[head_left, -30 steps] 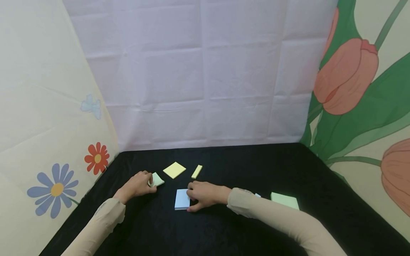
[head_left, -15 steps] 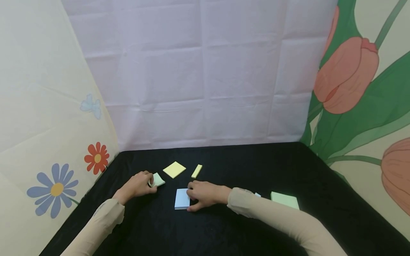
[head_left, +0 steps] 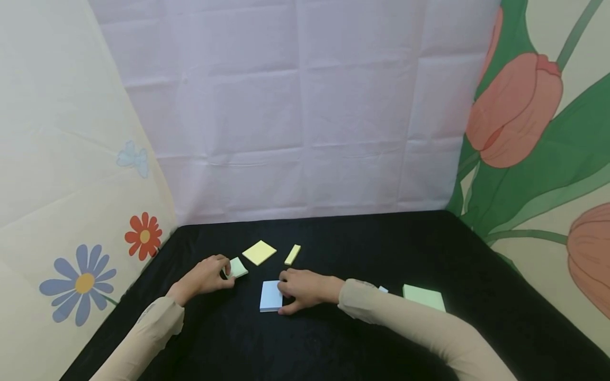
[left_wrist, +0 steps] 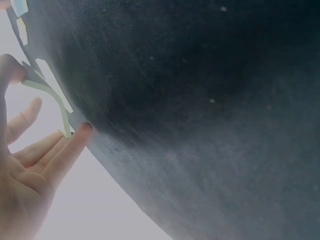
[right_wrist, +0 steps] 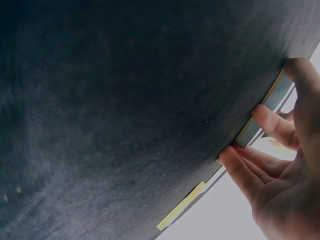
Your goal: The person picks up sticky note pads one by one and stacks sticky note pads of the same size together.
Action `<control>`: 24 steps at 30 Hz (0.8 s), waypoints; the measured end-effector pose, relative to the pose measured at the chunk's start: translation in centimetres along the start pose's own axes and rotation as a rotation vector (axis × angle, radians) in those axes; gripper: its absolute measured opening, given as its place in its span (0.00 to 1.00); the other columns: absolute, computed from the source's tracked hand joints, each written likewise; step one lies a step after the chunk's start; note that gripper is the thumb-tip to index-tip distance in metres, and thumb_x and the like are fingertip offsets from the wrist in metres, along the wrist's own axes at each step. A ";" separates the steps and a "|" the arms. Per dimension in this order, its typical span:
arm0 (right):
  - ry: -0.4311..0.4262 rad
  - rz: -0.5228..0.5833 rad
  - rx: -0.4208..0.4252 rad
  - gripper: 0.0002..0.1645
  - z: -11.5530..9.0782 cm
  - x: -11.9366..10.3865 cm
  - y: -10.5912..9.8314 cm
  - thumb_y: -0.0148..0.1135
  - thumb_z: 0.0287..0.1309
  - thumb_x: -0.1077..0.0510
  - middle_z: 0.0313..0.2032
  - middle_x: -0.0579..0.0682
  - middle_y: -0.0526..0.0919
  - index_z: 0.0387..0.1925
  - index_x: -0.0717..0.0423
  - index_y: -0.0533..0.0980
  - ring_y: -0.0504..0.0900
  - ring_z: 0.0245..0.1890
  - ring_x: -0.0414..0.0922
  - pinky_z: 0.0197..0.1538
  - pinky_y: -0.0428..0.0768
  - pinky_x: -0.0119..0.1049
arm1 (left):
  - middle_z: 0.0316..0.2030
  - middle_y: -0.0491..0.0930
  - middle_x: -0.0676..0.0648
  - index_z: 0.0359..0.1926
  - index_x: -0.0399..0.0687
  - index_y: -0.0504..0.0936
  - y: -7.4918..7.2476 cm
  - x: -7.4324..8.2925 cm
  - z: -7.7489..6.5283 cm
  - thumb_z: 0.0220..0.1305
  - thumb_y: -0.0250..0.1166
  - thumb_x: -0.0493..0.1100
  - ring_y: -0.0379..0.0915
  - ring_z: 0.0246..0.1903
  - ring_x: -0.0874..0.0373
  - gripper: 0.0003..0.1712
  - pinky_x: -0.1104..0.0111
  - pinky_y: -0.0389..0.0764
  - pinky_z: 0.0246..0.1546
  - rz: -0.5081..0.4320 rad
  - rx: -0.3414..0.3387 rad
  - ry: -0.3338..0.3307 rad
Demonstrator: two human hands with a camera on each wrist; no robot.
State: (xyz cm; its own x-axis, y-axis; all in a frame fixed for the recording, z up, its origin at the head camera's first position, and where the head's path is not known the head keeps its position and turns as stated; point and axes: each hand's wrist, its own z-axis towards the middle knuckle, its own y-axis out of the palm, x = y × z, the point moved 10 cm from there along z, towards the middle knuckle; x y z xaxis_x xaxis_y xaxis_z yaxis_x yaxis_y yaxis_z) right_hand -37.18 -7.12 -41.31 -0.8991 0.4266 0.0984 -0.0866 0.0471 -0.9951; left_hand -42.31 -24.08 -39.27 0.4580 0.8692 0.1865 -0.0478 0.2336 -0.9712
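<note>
My left hand (head_left: 205, 275) holds a small pale green sticky note pad (head_left: 238, 268) on the left of the black table. In the left wrist view the pad (left_wrist: 54, 94) bows into a curve, one end at the thumb and the other beside the fingers. My right hand (head_left: 307, 288) grips the right side of a light blue sticky note pad (head_left: 270, 296) lying flat near the middle. The right wrist view shows thumb and fingers spread along the edge of that blue pad (right_wrist: 277, 97); the hand covers its right part in the head view.
Behind the hands lie a yellow square sticky note pad (head_left: 259, 253) and a narrow yellow pad (head_left: 293, 255). A larger green pad (head_left: 423, 297) and a small light blue piece (head_left: 383, 289) are partly hidden by the right sleeve. A white cloth (head_left: 305, 132) hangs behind the table.
The pale green pad has shifted slightly to the right, away from the left palm, and the left fingers have moved a little with it. The right hand and the blue pad stay put.
</note>
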 end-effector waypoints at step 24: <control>0.013 0.011 -0.012 0.21 0.0 0.0 0.1 0.60 0.62 0.33 0.47 0.46 0.75 0.31 0.44 0.72 0.70 0.40 0.38 0.39 0.70 0.27 | 0.46 0.79 0.45 0.34 0.53 0.77 -0.2 2.3 0.3 0.60 0.69 0.48 0.71 0.39 0.53 0.09 0.59 0.75 0.41 -0.024 0.016 0.038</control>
State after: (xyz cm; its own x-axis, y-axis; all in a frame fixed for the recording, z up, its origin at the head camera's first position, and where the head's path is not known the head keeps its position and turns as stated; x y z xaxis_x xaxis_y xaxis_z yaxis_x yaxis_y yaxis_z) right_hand -37.23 -7.10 -41.37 -0.8943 0.4387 0.0881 -0.0717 0.0538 -0.9960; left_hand -41.49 -21.96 -38.59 0.4927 0.8460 0.2039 -0.0503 0.2616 -0.9639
